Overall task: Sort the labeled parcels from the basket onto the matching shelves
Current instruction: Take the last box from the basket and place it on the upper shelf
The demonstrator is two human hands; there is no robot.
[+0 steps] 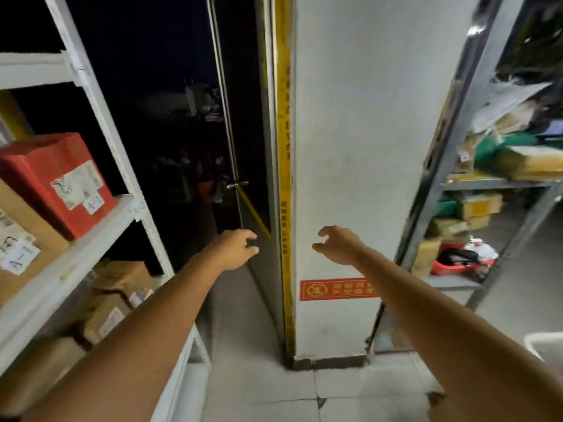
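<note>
Red box (58, 181): beside a brown box (21, 239) on the left shelf (100, 229), labels facing outward.
Handling: we judge both stiff cardboard and fairly light; we would take opposite sides.
Left hand (236, 249): empty, fingers loosely curled, well right of the red box.
Right hand (339, 245): empty, loosely curled, before the pillar (365, 147).
White rim (542, 345): lower right, perhaps the basket; we cannot tell.

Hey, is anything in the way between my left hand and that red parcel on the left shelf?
Yes: the shelf's white upright post stands between the empty left hand and the red parcel. Nothing else visible blocks it.
</note>
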